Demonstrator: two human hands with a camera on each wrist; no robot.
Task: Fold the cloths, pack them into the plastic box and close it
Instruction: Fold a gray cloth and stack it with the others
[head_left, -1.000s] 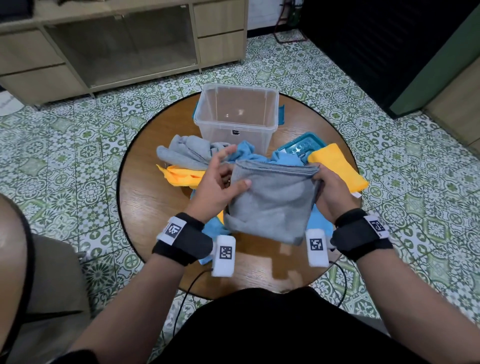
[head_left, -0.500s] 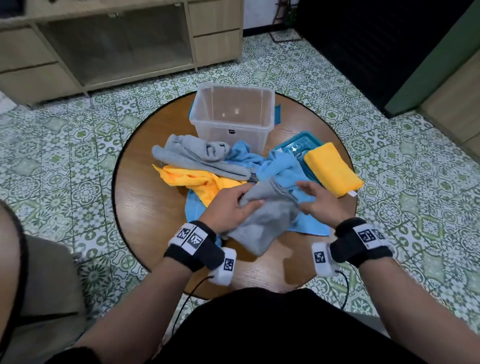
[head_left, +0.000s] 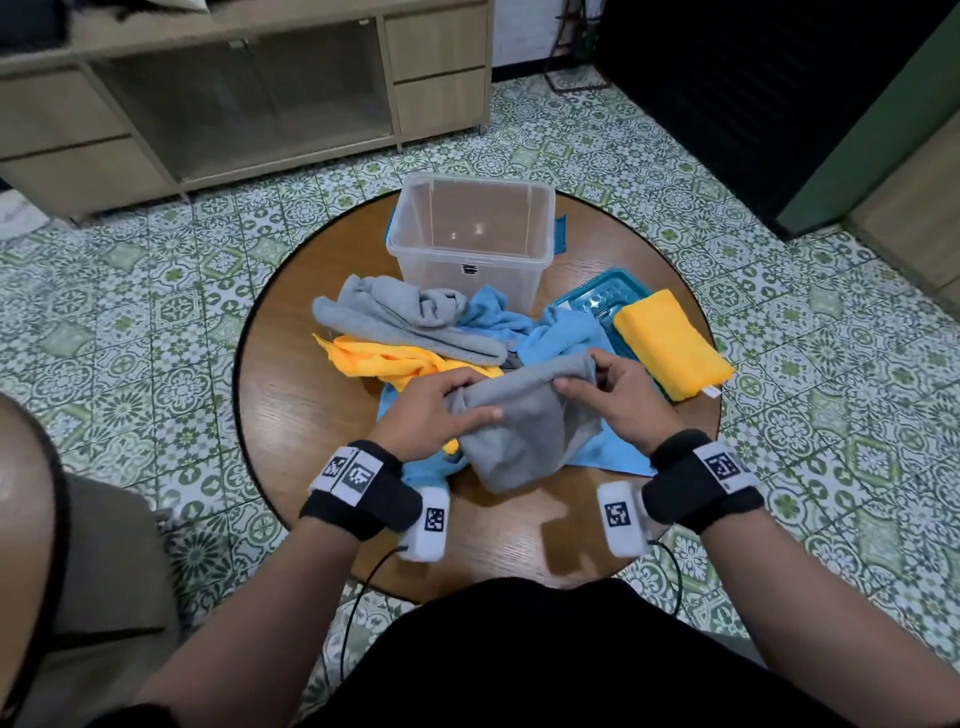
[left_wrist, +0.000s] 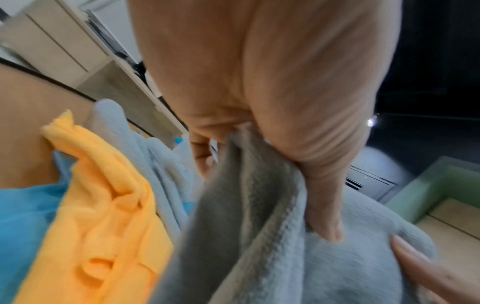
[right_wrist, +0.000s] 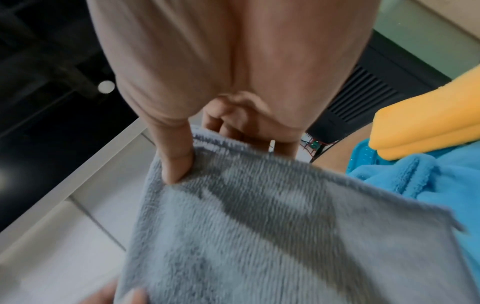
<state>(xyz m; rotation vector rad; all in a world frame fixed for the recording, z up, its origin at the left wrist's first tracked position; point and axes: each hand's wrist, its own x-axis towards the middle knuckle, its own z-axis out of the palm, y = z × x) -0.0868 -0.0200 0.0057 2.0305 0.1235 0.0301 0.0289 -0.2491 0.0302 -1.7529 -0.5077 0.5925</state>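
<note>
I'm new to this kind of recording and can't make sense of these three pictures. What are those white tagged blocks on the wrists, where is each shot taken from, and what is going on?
No machine here: a person works with bare hands. The white blocks strapped at the wrists look like small cameras. The wide picture comes from a camera on the head, looking down; the two close-ups look along each hand from the wrist.

On the round wooden table stands a clear plastic box, open and with nothing visible inside. In front of it lie loose cloths: a grey one, a yellow one and blue ones. To the right, a folded yellow cloth rests on what looks like the teal lid.

The left hand and the right hand both grip one grey cloth, apparently mid-fold; each wrist view shows a thumb pressed on it.
</note>
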